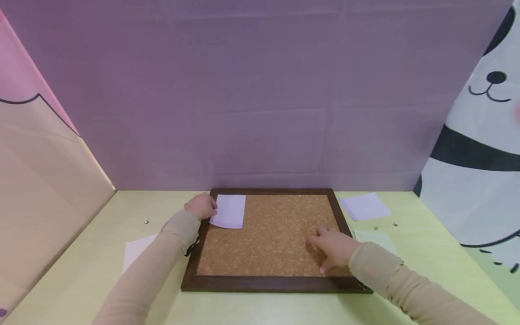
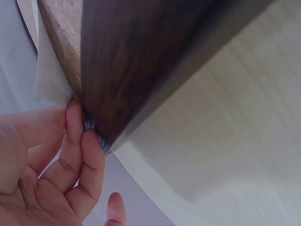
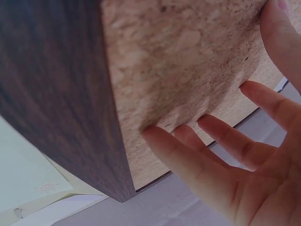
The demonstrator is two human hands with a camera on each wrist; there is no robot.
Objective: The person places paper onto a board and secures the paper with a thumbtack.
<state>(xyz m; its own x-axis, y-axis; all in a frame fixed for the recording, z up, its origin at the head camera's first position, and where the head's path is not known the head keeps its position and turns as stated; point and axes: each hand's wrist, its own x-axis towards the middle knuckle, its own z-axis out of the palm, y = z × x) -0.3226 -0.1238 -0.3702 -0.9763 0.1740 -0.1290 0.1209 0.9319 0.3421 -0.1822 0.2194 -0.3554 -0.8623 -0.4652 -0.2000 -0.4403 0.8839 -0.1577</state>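
A cork board [image 1: 272, 239] in a dark brown frame lies on the table. On its upper left part is a white sheet of paper [image 1: 229, 210]. My left hand [image 1: 201, 206] pinches the left edge of that paper [image 2: 49, 80] between thumb and fingers, other fingertips resting against the dark frame [image 2: 122, 61]. Low on the right side of the board, my right hand [image 1: 334, 248] spreads its fingers. In the right wrist view, fingertips [image 3: 155, 134] touch the cork [image 3: 169, 56], and nothing is held.
To the right lie a white sheet [image 1: 365, 206] and a pale green sheet [image 1: 375, 239], partly behind the right forearm. Another white sheet [image 1: 136, 250] is partly under the left forearm. Small shiny pieces [image 1: 146, 221] lie on both sides. A purple cloth [image 1: 264, 99] hangs behind the table.
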